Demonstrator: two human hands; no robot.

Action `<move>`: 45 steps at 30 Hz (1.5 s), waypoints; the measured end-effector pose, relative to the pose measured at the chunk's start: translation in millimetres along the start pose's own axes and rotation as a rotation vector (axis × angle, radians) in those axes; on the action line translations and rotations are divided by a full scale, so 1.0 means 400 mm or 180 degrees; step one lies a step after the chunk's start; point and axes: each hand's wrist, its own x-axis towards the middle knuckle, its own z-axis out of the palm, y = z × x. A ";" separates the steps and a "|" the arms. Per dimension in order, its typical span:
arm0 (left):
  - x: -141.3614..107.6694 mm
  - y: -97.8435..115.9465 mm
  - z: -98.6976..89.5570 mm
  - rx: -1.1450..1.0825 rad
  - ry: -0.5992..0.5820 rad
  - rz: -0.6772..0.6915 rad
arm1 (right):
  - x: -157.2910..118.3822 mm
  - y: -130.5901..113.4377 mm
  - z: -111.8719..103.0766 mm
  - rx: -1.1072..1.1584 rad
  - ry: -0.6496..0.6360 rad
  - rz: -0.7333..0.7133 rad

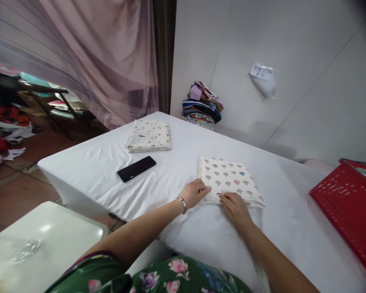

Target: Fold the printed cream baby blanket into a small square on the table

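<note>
A folded white cloth with a mushroom print (228, 177) lies on the white-covered table (94, 167). My left hand (195, 192), with a bracelet at the wrist, pinches the cloth's near left corner. Along the near edge, my right hand (235, 206) has its thumb and fingers closed on the cloth, a little right of my left hand. Another folded cloth with a small print (149, 135) lies toward the far left of the table. A black phone (136, 168) rests between that cloth and my left forearm.
At the right edge stands a red basket (347, 211). A pile of folded fabrics (203, 106) sits beyond the far table edge by the wall. A white stool (49, 244) is at lower left; a pink curtain (110, 61) hangs behind.
</note>
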 end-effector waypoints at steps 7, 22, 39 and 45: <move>0.114 -0.026 -0.003 -0.0388 0.0140 -0.1802 | -0.001 0.080 -0.034 0.0817 0.0189 0.1003; 0.225 -0.057 0.028 -0.2360 -0.0105 -0.3010 | 0.035 0.353 -0.099 0.1280 -0.0591 0.4476; 0.209 -0.076 0.035 -0.2638 -0.0273 -0.2809 | 0.026 0.320 -0.120 0.3919 -0.0874 0.4584; 0.189 -0.076 0.024 -0.2690 0.0148 -0.2696 | 0.035 0.296 -0.114 0.3768 -0.0421 0.4423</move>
